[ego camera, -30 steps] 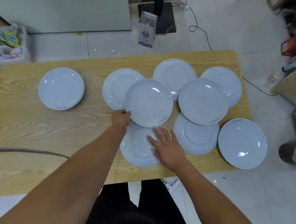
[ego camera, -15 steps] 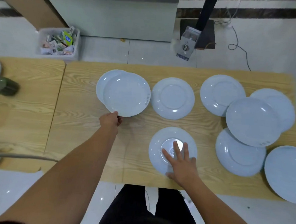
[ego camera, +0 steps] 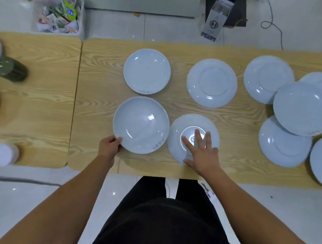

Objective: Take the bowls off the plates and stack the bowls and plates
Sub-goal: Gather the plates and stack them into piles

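Pinching the near rim of a bowl [ego camera: 141, 124] at centre frame, the left hand [ego camera: 108, 147] likely readies it for stacking; the right hand [ego camera: 201, 152], fingers spread, steadies a plate [ego camera: 176, 141] beside it.

A pale blue bowl [ego camera: 141, 124], upright and glossy, is pinched at its near-left rim by the left hand [ego camera: 108, 147]. Just beyond it sits a bowl stack [ego camera: 147, 71]. Under the right hand [ego camera: 201, 152] lies a flat plate [ego camera: 176, 141]; more plates [ego camera: 211, 83] and bowls [ego camera: 303, 108] overlap farther right of it.
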